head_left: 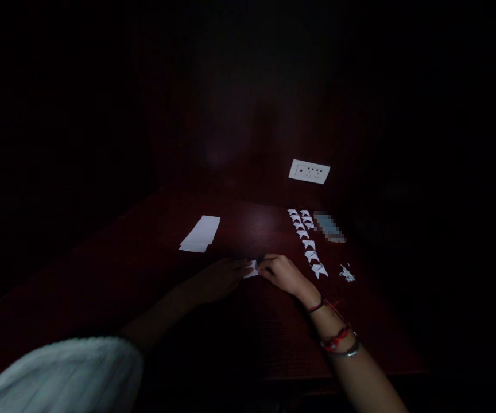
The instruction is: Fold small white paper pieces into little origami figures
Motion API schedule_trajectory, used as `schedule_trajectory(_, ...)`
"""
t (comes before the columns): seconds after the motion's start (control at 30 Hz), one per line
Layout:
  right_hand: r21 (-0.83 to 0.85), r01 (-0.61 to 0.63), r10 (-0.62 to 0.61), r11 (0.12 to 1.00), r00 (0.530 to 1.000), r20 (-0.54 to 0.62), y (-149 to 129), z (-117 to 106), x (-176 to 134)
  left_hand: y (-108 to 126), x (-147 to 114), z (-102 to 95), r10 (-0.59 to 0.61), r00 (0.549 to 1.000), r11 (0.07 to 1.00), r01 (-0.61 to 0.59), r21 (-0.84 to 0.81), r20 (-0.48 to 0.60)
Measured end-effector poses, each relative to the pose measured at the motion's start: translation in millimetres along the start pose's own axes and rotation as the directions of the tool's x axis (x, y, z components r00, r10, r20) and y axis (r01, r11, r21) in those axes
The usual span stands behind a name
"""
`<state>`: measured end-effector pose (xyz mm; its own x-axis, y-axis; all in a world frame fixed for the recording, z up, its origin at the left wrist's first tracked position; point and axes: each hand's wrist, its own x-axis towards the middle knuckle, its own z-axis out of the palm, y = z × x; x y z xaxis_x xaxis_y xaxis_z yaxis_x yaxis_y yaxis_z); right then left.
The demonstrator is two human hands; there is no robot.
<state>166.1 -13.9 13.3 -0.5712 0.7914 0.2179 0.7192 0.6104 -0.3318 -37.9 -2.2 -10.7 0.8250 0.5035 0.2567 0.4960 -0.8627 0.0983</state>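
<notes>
A small white piece of paper [251, 269] lies on the dark red table between my two hands. My left hand [224, 279], deep in shadow, holds its left side with the fingertips. My right hand [286, 273] is closed with bent fingers at the paper's right edge. A small dark shape shows by the right fingertips; I cannot make out what it is. To the right of that hand, several folded paper pieces [310, 256] with notched ends run in two rows away from me. Farther left lies a stack of white paper strips [200, 234].
Small white paper scraps [347, 273] lie in a heap right of the folded pieces. Behind them is a flat, blurred-out bluish rectangle [329, 226]. A white socket panel [309, 171] sits on the back wall. The dark red table [119, 258] is dimly lit.
</notes>
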Motion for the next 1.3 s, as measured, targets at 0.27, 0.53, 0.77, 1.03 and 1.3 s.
schedule_trajectory(0.27, 0.332, -0.124, 0.135, 0.935, 0.991, -0.010, 4.3, 11.8, 2.7, 6.5, -2.4, -13.4, -0.025, 1.000, 0.999, 0.026, -0.039, 0.018)
schedule_trajectory(0.53, 0.328, -0.190, 0.220, 0.925, 0.974, -0.056, -0.7, 13.0, 3.8, 2.9, -0.9, -12.7, 0.000, 1.000, 0.999, 0.000, -0.047, 0.009)
schedule_trajectory(0.77, 0.191, -0.141, 0.174, 0.971, 0.970, -0.168, -9.4, 13.0, 4.3, -2.5, -1.5, -3.7, -0.004, 1.000, 1.000, 0.003, -0.026, -0.027)
schedule_trajectory(1.03, 0.277, -0.137, 0.176, 0.951, 0.977, -0.119, -9.4, 15.0, 4.8, -5.5, -1.5, 0.4, -0.007, 0.999, 1.000, 0.007, -0.004, -0.035)
schedule_trajectory(1.3, 0.240, -0.035, 0.073, 0.970, 0.986, -0.149, -13.4, 10.4, 2.0, -6.9, -1.7, 0.1, -0.024, 1.000, 0.999, 0.024, -0.024, 0.004)
